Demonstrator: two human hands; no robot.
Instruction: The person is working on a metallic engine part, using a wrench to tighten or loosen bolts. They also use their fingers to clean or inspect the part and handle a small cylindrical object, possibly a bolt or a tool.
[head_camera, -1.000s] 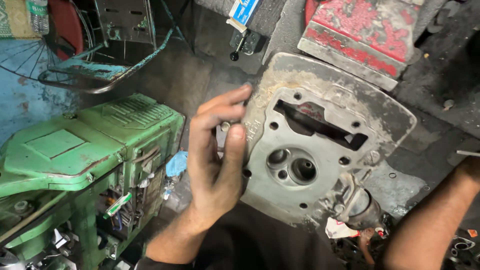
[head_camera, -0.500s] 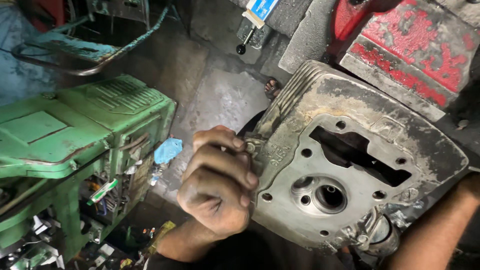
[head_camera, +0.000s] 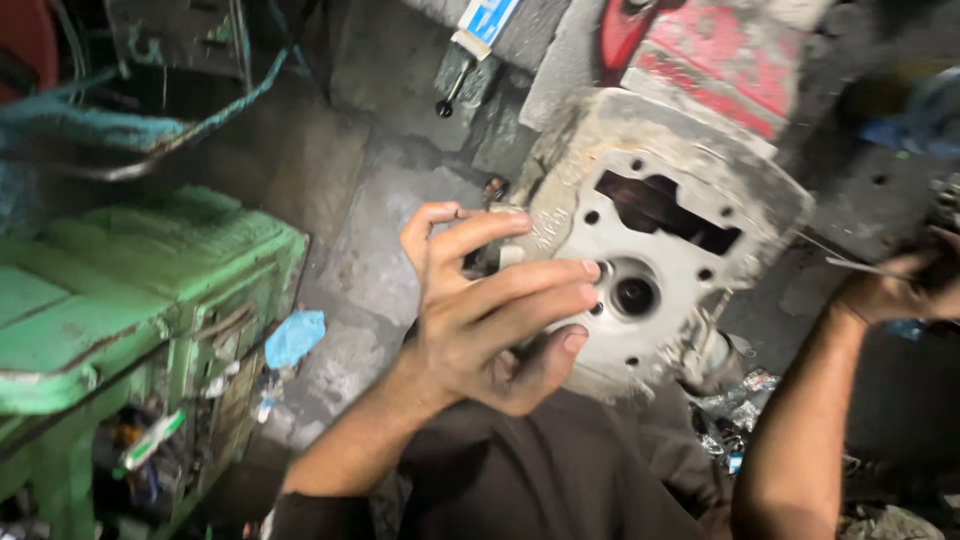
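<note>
Grimy concrete floor (head_camera: 390, 240) fills the workshop corner, with a worn green machine (head_camera: 140, 300) at the left, a scrap of blue cloth (head_camera: 295, 335) beside it, and a chipped red metal housing (head_camera: 720, 60) at the top. Propped in the middle is a grey engine cylinder head (head_camera: 680, 230), its flat gasket face turned up toward the camera, with the dark slot near its upper side and the round combustion chamber lower down; its long axis runs from upper left down to lower right. The left hand (head_camera: 490, 320) lies at the head's left edge, fingers spread and curled loosely across the face, fingertips (head_camera: 590, 270) reaching to just beside the chamber bore, the thumb below (whether it truly clamps the casting or only steadies it cannot be told). The right hand (head_camera: 890, 290) is well apart, off to the right of the head, closed around something thin and pale that is too blurred to name. Of the two, the left hand is plainly the nearer, with the head's bulk lying to its right.
</note>
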